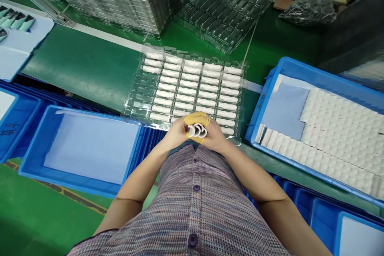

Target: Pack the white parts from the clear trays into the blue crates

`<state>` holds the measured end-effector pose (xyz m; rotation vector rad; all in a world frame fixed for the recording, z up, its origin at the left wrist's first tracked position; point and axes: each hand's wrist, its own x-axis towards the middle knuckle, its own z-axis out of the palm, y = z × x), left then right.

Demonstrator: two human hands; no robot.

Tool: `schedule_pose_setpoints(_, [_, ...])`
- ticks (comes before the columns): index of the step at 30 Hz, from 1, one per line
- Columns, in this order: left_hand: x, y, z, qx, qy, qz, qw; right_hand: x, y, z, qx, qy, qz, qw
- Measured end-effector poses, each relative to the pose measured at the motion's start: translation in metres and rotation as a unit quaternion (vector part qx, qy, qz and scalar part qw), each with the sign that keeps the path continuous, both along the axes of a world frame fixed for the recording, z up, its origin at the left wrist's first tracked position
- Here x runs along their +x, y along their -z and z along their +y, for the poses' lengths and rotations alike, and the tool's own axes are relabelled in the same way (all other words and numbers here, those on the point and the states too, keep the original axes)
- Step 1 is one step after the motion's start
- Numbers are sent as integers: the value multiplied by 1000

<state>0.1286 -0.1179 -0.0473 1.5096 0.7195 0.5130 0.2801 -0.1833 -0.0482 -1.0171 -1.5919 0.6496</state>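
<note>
Close to my body, my left hand [177, 133] and my right hand [215, 135] meet, both closed around a small bundle of white curved pieces [197, 130]. Yellow coverings wrap some of the fingers. The ends of the pieces face up, showing hollow, crescent-like edges; the rest is hidden in my grip. Just beyond my hands lies a clear plastic tray [138, 95] with rows of slots. White elongated pieces [188, 77] fill many slots, while most of the leftmost column is bare. My hands cover part of the tray's near edge.
A blue bin [255, 122] at right holds rows of white pieces [339, 128]. Another blue bin [81, 190], lined with pale sheet, stands at left. Behind the tray are stacked clear trays [120, 4] and more clear trays [228, 8]. Green-and-dark parts [18, 20] lie far left.
</note>
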Motion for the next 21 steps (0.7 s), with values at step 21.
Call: schedule_pose_setpoints(21, [-9, 6, 7, -110, 12, -47, 993, 0, 0, 4, -141, -1, -87, 986])
